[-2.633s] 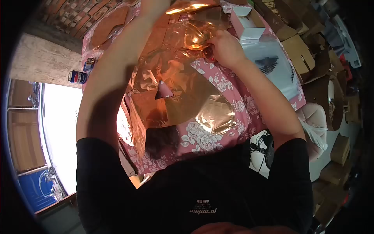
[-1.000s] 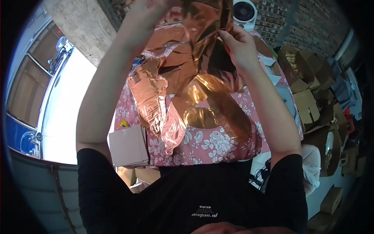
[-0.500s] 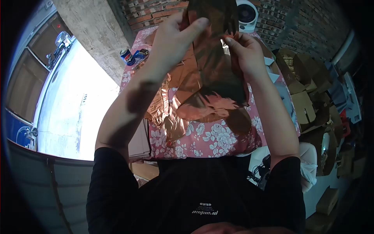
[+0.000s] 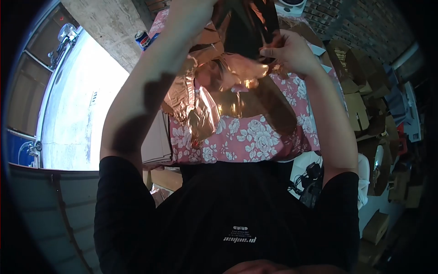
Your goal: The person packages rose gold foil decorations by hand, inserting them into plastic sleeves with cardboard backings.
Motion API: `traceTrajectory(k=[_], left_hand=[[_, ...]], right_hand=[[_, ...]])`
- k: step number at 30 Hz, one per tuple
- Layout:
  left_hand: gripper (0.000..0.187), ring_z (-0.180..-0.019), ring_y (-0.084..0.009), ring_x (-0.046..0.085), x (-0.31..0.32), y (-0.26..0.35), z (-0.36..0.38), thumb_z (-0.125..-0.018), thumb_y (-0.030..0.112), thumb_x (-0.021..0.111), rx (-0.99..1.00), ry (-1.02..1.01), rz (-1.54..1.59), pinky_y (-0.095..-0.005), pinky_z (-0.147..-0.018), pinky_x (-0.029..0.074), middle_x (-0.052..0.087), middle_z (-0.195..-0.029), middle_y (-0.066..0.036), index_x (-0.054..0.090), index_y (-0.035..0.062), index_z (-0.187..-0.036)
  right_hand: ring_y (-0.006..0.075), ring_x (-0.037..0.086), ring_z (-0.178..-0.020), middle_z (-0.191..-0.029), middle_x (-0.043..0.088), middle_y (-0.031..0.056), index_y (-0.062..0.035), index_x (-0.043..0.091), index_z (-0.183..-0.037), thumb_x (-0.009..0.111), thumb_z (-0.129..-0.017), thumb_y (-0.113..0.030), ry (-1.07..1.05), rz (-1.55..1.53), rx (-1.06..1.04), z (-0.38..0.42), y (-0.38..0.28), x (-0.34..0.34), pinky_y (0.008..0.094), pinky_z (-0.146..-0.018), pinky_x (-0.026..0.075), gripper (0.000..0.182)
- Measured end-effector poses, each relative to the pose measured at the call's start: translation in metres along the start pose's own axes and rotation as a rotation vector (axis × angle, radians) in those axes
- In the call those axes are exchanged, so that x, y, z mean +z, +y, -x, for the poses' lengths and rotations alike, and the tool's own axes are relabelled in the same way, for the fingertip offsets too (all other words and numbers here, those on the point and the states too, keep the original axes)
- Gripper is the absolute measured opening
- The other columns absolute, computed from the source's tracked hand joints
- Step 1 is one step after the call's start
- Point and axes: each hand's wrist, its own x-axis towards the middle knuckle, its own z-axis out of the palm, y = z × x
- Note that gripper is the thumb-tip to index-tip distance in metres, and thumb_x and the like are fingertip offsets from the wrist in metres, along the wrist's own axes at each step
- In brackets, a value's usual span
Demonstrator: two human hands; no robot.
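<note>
A flat, shiny copper-coloured foil balloon (image 4: 242, 36) is raised over the table, its top cut off by the upper edge of the view. My right hand (image 4: 292, 52) pinches its right edge between thumb and fingers. At the top edge shows only the base of my left hand (image 4: 198, 7), near the balloon's upper left; its fingers are out of view. Below, the rounded lower part of the foil (image 4: 278, 107) drapes over the tablecloth. More crinkled copper foil (image 4: 200, 112) lies on the table to the left, beneath my left forearm.
A pink tablecloth with white flowers (image 4: 255, 137) covers the table. A blue drink can (image 4: 142, 39) stands at its back left, and flat cardboard sheets (image 4: 156, 141) lie at the left edge. Cardboard boxes (image 4: 358, 112) crowd the right side. Black cables (image 4: 303, 182) hang below the table's front right.
My left hand has moved up, mostly out of view. The foil has shifted upward and folded differently, with its lower part now glinting. The whole view has tilted slightly.
</note>
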Motion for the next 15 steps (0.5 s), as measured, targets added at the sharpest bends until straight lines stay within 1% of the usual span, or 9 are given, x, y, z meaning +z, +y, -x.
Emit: traceTrajectory(k=[1,2,4,6,7,8,10,13,15], left_hand=[[0.023,-0.082,-0.0133,0.067,-0.001,-0.001,0.0,-0.104,0.02,0.076,-0.038,-0.045,0.148,-0.0315,-0.077,0.053,0.077,-0.096,-0.005,0.077,-0.0027,-0.11],[0.023,-0.082,-0.0133,0.067,-0.003,0.0,-0.003,-0.104,0.02,0.076,-0.044,-0.046,0.147,-0.0315,-0.077,0.053,0.077,-0.096,-0.005,0.077,-0.0027,-0.11],[0.022,-0.082,-0.0139,0.068,-0.008,0.001,-0.007,-0.104,0.019,0.076,0.047,-0.041,-0.145,-0.0307,-0.075,0.054,0.077,-0.096,-0.005,0.077,-0.0025,-0.109],[0.021,-0.083,-0.0147,0.07,0.001,0.02,0.008,-0.104,0.019,0.075,0.007,0.003,-0.104,-0.0315,-0.076,0.056,0.077,-0.097,-0.006,0.077,-0.0014,-0.109],[0.022,-0.083,-0.0149,0.071,0.008,0.037,0.02,-0.104,0.02,0.075,0.022,0.039,-0.023,-0.0313,-0.077,0.056,0.077,-0.097,-0.006,0.076,-0.0014,-0.111],[0.023,-0.084,-0.0151,0.071,0.011,0.048,0.028,-0.105,0.02,0.075,0.037,0.077,0.057,-0.0311,-0.078,0.057,0.078,-0.098,-0.007,0.076,-0.0014,-0.113],[0.023,-0.084,-0.0152,0.072,0.005,0.055,0.029,-0.105,0.019,0.075,0.094,0.05,0.065,-0.0312,-0.078,0.058,0.077,-0.099,-0.006,0.075,-0.0012,-0.117],[0.02,-0.082,-0.0144,0.073,0.003,0.061,0.023,-0.106,0.017,0.072,0.278,0.008,0.324,-0.0299,-0.074,0.058,0.078,-0.099,-0.005,0.075,0.0023,-0.12],[0.02,-0.08,-0.0133,0.072,-0.026,0.045,0.002,-0.106,0.017,0.073,0.298,-0.019,0.258,-0.0283,-0.071,0.056,0.078,-0.099,-0.004,0.075,0.0029,-0.12]], right_hand=[[0.0121,0.075,-0.082,-0.094,0.077,0.0055,-0.002,0.069,-0.109,0.085,-0.095,-0.005,0.055,0.029,-0.003,-0.005,0.018,-0.003,0.0278,-0.067,0.061,0.021],[0.0114,0.074,-0.078,-0.09,0.077,0.005,-0.0019,0.07,-0.104,0.085,-0.095,-0.006,0.113,0.06,-0.009,-0.006,0.023,-0.002,0.027,-0.064,0.06,0.018],[0.0104,0.073,-0.079,-0.091,0.076,0.0041,-0.0022,0.071,-0.1,0.085,-0.095,-0.006,0.166,0.094,-0.04,-0.007,0.031,-0.006,0.0273,-0.068,0.06,0.015],[0.0096,0.072,-0.083,-0.094,0.076,0.0031,-0.0027,0.071,-0.102,0.083,-0.097,-0.005,0.131,-0.181,-0.227,-0.009,0.037,-0.013,0.028,-0.075,0.061,0.013],[0.0099,0.073,-0.091,-0.099,0.077,0.0027,-0.0034,0.072,-0.106,0.08,-0.099,-0.004,0.139,-0.004,-0.174,-0.003,0.027,-0.02,0.0289,-0.084,0.06,0.01],[0.0099,0.073,-0.091,-0.099,0.077,0.0027,-0.0034,0.072,-0.106,0.08,-0.099,-0.004,0.137,-0.006,-0.167,0.0,0.025,-0.026,0.0289,-0.084,0.06,0.01],[0.0104,0.073,-0.096,-0.104,0.078,0.0026,-0.0042,0.073,-0.11,0.077,-0.101,-0.006,-0.001,-0.129,-0.171,0.003,0.029,-0.037,0.0287,-0.085,0.06,0.009],[0.01,0.073,-0.101,-0.106,0.078,0.0014,-0.0051,0.075,-0.113,0.076,-0.103,-0.008,0.008,-0.233,-0.167,0.005,0.038,-0.046,0.0288,-0.089,0.058,0.011],[0.0097,0.072,-0.102,-0.107,0.078,0.0009,-0.0049,0.075,-0.114,0.076,-0.103,-0.008,0.002,-0.268,-0.191,0.004,0.04,-0.047,0.029,-0.092,0.058,0.012]])
